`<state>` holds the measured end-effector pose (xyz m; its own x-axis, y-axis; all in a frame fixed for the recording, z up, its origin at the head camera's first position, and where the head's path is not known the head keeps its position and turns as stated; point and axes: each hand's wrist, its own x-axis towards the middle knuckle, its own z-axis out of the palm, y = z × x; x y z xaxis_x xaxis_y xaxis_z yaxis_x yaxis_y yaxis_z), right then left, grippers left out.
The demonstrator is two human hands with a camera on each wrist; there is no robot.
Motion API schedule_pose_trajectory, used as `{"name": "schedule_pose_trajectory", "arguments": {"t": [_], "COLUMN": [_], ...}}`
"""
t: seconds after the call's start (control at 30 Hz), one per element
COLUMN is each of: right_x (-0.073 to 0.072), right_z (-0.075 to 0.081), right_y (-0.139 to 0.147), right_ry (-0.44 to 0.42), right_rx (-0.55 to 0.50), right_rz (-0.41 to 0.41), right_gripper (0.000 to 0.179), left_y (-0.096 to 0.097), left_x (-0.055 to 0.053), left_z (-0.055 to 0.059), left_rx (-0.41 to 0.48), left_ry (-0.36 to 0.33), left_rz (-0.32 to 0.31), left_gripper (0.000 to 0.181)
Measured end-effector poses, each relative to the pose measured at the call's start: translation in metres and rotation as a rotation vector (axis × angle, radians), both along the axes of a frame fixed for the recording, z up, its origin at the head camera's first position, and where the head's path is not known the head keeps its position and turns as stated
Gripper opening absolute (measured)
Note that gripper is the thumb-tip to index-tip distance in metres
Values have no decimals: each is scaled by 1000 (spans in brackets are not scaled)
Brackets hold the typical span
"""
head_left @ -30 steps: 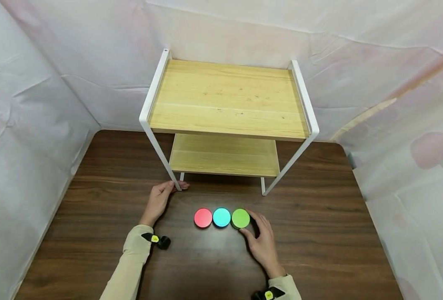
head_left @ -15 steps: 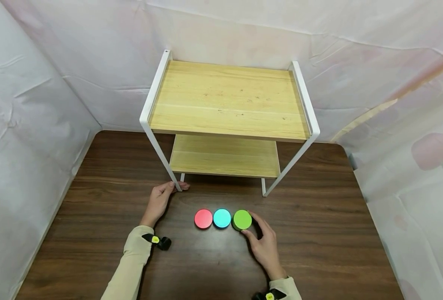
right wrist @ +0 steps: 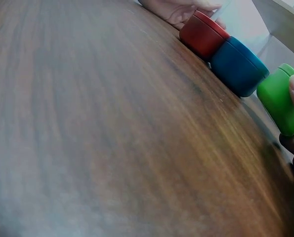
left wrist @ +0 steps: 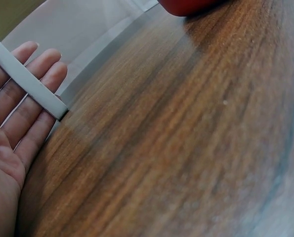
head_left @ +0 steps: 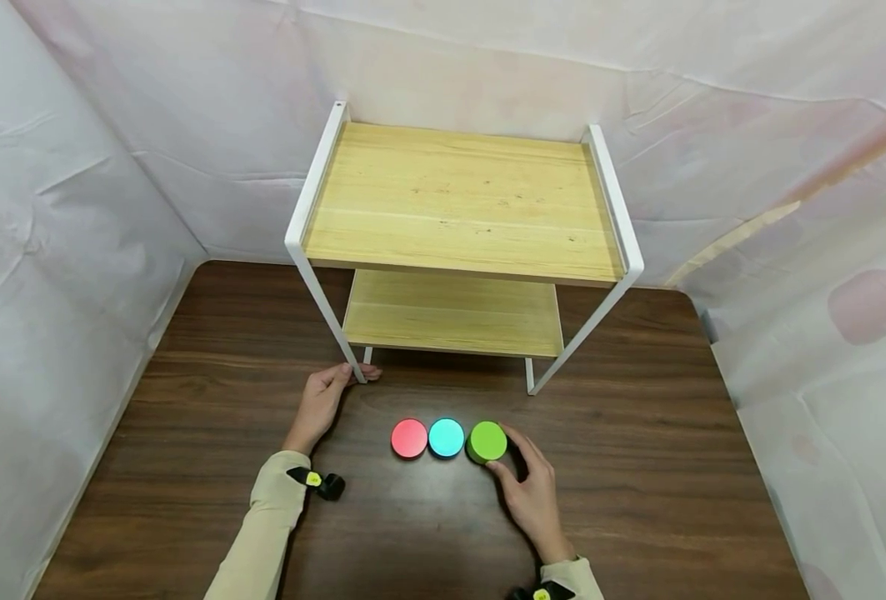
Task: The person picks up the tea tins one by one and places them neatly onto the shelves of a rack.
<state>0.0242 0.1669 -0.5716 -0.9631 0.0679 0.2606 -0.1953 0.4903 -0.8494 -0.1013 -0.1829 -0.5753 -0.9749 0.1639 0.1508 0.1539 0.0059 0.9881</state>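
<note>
My right hand [head_left: 531, 496] pinches a round green tin [head_left: 487, 442] between thumb and fingers. In the right wrist view the green tin [right wrist: 279, 101] is slightly tilted, its lower edge seeming just off the table. To its left, a round blue tin [head_left: 446, 438] and a round red tin [head_left: 409, 438] stand side by side; a lid seam shows on each. My left hand [head_left: 319, 407] holds the front left leg of a two-tier shelf [head_left: 465, 200]. In the left wrist view its straight fingers [left wrist: 25, 116] lie behind the white leg [left wrist: 33, 84], with the thumb mostly out of frame.
The shelf's lower board [head_left: 453, 317] sits under the top board, behind the tins. Its front right leg [head_left: 573, 346] stands on the dark wooden table [head_left: 660, 467]. Pale cloth [head_left: 473, 50] hangs behind and at both sides.
The green tin has come slightly up and to the right in my right hand, leaving a small gap beside the blue tin. My left hand stays at the shelf leg.
</note>
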Motion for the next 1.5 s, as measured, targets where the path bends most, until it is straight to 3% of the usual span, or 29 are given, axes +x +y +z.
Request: {"name": "schedule_pose_trajectory", "arguments": {"t": [0.57,0.87,1.5], "right_x": [1,-2,-15], "right_z": [5,17,46], "right_y": [0,-1,-10], "right_ry": [-6,17,80], "right_rx": [-17,-4,-25], "right_rz": [-2,17,95], "right_gripper": [59,62,62], "left_y": [0,1,1], "left_x": [0,2,1], "left_z": [0,2,1], "left_rx": [3,22,21], "left_ry": [3,-29,-17], "left_rz": [-1,5,6], "left_gripper": [45,46,46]}}
